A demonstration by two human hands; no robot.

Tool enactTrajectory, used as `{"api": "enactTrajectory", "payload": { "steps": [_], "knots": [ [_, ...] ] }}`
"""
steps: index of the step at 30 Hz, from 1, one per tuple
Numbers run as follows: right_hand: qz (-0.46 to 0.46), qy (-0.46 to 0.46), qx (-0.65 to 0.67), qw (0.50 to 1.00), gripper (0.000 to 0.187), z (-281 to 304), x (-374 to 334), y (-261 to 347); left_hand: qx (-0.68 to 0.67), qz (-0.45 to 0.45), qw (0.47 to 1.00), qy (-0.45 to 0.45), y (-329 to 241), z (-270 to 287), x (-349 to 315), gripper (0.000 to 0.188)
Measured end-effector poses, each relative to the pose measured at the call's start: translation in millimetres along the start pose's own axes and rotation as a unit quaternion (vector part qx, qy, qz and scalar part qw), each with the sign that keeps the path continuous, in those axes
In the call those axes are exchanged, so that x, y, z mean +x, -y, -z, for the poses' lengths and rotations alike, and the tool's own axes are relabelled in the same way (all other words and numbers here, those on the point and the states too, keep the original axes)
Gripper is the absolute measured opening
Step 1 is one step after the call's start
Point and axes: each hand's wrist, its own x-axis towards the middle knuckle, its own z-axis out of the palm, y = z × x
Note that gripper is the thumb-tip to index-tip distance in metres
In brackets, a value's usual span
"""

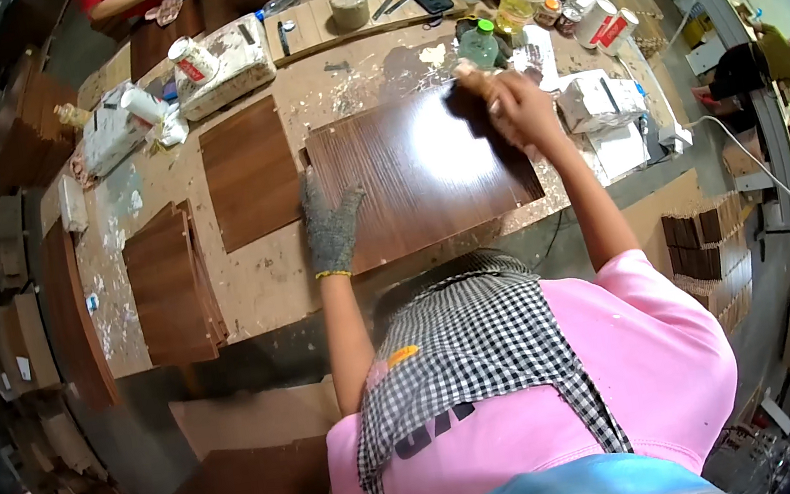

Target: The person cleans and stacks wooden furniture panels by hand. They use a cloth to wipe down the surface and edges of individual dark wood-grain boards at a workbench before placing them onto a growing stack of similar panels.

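At the table's (266, 300) near side, a brown board (375, 179) lies flat before the person; take it as the clock's centre, twelve pointing away. At nine o'clock, the gloved left hand (331, 221) rests open on its edge, fingers spread, grasping nothing. Near one o'clock, the bare right hand (522, 108) clutches a tan wad (472, 77) at the far corner.

The work looks like rubbing the board's face, and seems under way rather than finished. How much is covered I cannot tell: grain shows clearly towards nine o'clock, while glare whitens the middle. A second board (248, 172) at ten o'clock and a stack (164, 290) at eight lie untouched; whether they are treated or waiting is unclear.

Just beyond the wad, a green-capped bottle (478, 48) crowds the far corner, with a jar (520, 2) behind it at one. A white block (602, 100) at two o'clock limits room beside the right hand. Around twelve stands a pot (350, 11); at eleven, another wrapped block (233, 63) bears a cup (192, 61).
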Motion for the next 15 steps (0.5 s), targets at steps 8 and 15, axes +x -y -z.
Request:
{"api": "enactTrajectory", "payload": {
  "steps": [8, 15],
  "knots": [
    [0.337, 0.216, -0.045, 0.915, 0.033, -44.1, -74.3, 90.2, -0.028, -0.012, 1.0, -0.001, -4.8, 15.9, -73.8, 0.059],
    [0.163, 0.348, -0.176, 0.906, 0.032, -76.8, -37.7, 137.5, -0.098, -0.047, 0.993, -0.053, 9.3, -8.0, -80.4, 0.051]
  ]
}}
